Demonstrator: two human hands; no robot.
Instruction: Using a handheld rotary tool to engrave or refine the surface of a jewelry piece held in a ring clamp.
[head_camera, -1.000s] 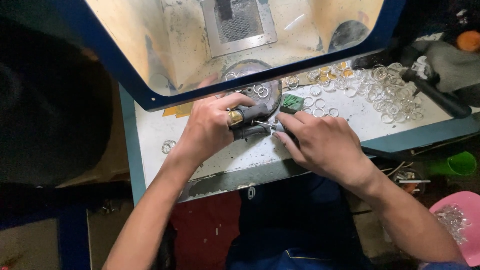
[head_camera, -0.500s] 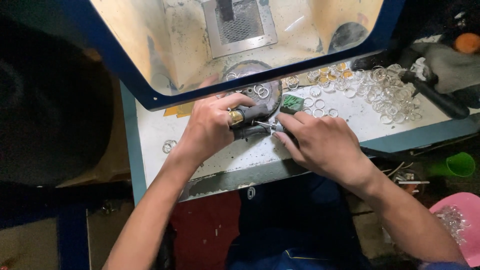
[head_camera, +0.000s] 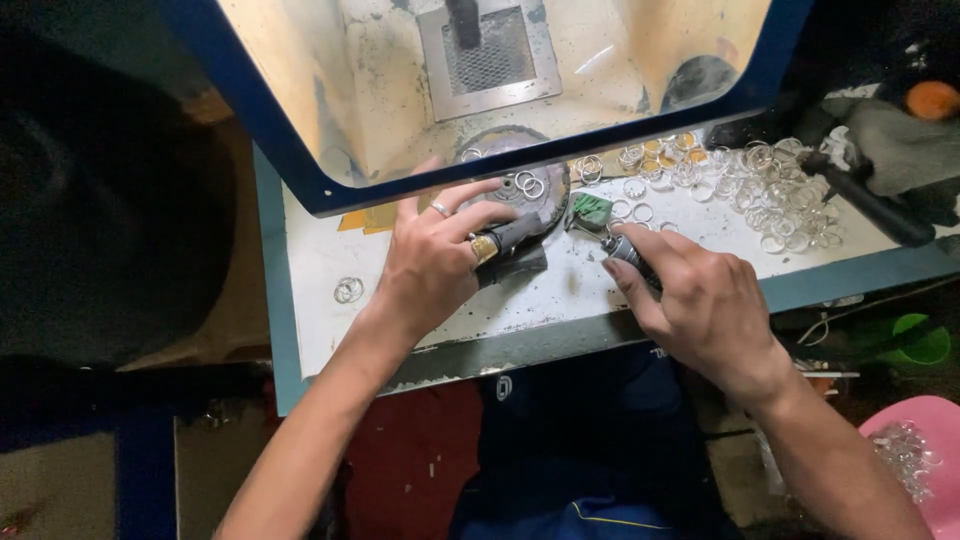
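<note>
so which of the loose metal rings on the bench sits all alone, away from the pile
The ring at the bench's left edge, beyond the left hand. The other rings crowd together at the far right, past the right hand.

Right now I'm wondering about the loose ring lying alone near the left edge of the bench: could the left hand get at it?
Probably yes. The left hand rests on a dark holder, with only bare white benchtop between it and the loose ring.

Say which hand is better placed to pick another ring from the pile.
Probably the right hand: the ring pile lies on its side of the table, though it grips a tool. The left hand holds a dark piece.
</note>
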